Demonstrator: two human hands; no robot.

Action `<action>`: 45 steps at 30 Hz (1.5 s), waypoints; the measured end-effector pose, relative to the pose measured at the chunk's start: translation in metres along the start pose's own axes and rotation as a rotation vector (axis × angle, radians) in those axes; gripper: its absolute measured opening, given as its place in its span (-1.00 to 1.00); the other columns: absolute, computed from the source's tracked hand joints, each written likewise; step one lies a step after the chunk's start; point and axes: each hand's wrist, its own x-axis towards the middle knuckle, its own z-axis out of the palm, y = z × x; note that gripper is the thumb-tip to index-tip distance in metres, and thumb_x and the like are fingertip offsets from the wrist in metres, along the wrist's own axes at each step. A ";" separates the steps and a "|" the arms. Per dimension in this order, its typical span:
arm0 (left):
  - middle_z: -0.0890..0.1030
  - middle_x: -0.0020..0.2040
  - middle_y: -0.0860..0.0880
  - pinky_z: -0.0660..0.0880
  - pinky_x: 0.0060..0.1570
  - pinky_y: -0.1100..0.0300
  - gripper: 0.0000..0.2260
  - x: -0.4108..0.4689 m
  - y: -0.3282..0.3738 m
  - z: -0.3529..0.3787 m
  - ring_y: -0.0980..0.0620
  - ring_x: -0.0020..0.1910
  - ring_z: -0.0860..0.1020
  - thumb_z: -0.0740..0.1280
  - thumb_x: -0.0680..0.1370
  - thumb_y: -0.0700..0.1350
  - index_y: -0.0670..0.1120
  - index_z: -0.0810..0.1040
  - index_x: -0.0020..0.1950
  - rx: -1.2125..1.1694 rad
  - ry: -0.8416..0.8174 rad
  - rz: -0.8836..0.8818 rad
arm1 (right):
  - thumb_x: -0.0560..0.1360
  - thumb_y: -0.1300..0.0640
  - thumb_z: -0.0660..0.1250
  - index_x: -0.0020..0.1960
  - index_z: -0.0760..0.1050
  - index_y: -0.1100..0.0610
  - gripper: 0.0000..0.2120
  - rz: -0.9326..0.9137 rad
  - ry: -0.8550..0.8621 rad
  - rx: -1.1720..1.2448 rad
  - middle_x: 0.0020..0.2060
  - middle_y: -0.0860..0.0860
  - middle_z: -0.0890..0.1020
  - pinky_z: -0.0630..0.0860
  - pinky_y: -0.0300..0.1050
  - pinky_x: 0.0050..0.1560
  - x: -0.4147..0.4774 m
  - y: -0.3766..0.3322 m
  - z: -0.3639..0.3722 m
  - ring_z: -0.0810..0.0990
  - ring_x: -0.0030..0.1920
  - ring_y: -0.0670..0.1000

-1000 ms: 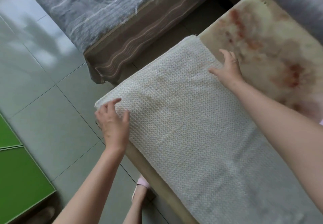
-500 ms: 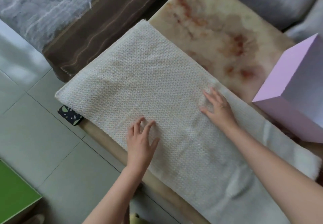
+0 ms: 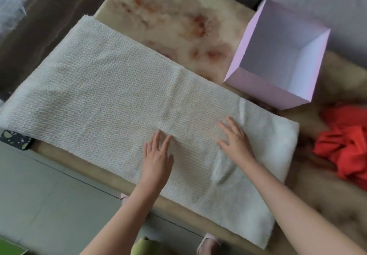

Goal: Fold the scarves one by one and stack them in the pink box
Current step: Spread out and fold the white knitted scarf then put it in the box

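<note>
Flat across a low table (image 3: 174, 16) with a floral marbled top lies a white knitted scarf (image 3: 103, 87), spread out lengthwise. Both hands rest on its right half with fingers straight and spread, holding nothing: the left hand (image 3: 157, 157) near the table's near edge, the right hand (image 3: 236, 139) just beside it to the right. An open pink box (image 3: 266, 89) stands just beyond the scarf, far right. A crumpled red scarf (image 3: 345, 141) lies right of the white one.

Floral tabletop (image 3: 168, 16), bearing white scarf (image 3: 99, 87), pink box (image 3: 264, 91), red scarf (image 3: 345, 145)
</note>
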 end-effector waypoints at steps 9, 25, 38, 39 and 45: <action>-0.34 0.53 -0.05 -0.25 0.46 -0.02 -0.42 0.002 0.089 0.054 -0.03 0.50 -0.34 0.07 0.64 0.08 0.05 -0.18 0.55 0.269 -0.309 0.307 | 0.54 0.07 0.32 0.48 0.26 0.05 -0.46 0.268 0.217 0.063 0.51 0.15 0.14 0.05 0.02 0.48 -0.108 0.089 0.026 0.06 0.51 0.15; 0.32 0.43 -0.06 0.25 0.38 0.03 -0.57 0.085 0.242 0.114 -0.06 0.39 0.30 0.23 0.59 -0.07 -0.07 0.28 0.45 0.066 -0.152 0.528 | 0.47 0.03 0.40 0.10 0.49 0.10 -0.74 0.792 0.356 1.041 -0.12 -0.07 0.62 0.43 -0.35 -0.21 -0.191 0.115 0.037 0.59 -0.09 -0.12; 0.33 0.40 -0.14 0.07 0.45 0.00 -0.38 0.128 0.328 0.152 -0.16 0.41 0.23 0.37 0.50 0.06 -0.09 0.22 0.47 0.385 -0.227 0.514 | 0.36 0.00 0.51 -0.20 0.50 0.11 -0.75 0.800 0.343 1.019 -0.40 -0.08 0.54 0.36 -0.28 -0.35 -0.212 0.122 0.059 0.45 -0.39 -0.15; 0.35 0.38 -0.14 0.11 0.42 0.03 -0.40 0.131 0.328 0.152 -0.15 0.40 0.24 0.38 0.49 0.05 -0.10 0.26 0.45 0.376 -0.228 0.508 | 0.36 -0.01 0.51 -0.21 0.49 0.11 -0.75 0.794 0.349 1.022 -0.41 -0.07 0.53 0.35 -0.26 -0.35 -0.212 0.122 0.059 0.44 -0.40 -0.14; 0.50 0.26 -0.13 0.32 0.27 0.07 -0.61 0.129 0.329 0.149 -0.14 0.25 0.43 0.38 0.50 -0.02 -0.09 0.50 0.29 0.142 -0.180 0.524 | 0.36 0.00 0.51 -0.19 0.50 0.09 -0.77 0.758 0.362 1.054 -0.35 0.00 0.62 0.42 -0.16 -0.30 -0.215 0.125 0.061 0.52 -0.36 -0.10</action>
